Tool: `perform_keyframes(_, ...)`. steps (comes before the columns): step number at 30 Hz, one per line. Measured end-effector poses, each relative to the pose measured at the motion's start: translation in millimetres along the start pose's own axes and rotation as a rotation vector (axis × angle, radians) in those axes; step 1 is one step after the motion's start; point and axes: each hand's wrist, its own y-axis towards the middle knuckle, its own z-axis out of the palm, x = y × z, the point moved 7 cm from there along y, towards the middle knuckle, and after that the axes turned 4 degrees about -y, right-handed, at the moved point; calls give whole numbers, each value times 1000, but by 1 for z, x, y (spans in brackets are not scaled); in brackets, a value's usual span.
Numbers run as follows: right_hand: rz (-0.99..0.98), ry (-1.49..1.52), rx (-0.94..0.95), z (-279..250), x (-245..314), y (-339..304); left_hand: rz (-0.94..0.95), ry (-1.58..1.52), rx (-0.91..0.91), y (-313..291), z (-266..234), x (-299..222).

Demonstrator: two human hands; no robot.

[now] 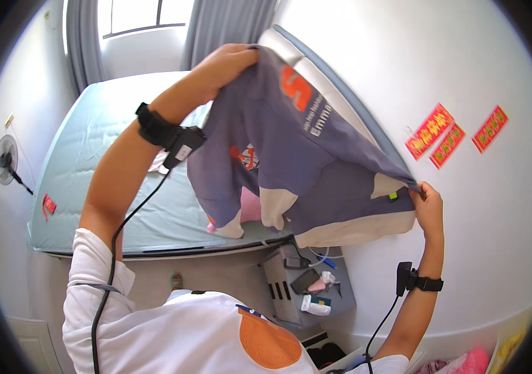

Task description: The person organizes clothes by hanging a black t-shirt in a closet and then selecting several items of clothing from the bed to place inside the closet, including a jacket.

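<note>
Behind the grey sweatshirt [291, 146], what may be pink cloth [251, 207] is mostly hidden, while left hand [233, 61] and right hand [427, 204] grip the sweatshirt.

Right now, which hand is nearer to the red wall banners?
Right. The right hand is below the red banners in view; the left hand is well off to their left.

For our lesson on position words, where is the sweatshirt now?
In the head view, just right of centre, the sweatshirt hangs between the left hand and right hand, partly hiding the bed.
</note>
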Motion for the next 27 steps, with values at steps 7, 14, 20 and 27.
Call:
perform_keyframes(7, -152, 628, 191, 152, 275, -1, 105, 594, 143, -6, -75, -7)
perform_keyframes(14, -222, 764, 155, 307, 445, 10, 146, 721, 274, -10, -186, 19)
perform_keyframes(20, -121, 781, 374, 350, 488, 43, 293, 789, 416, -20, -313, 55)
perform_keyframes(27, -18, 862, 499, 329, 524, 60, -122, 640, 296, -74, -427, 203)
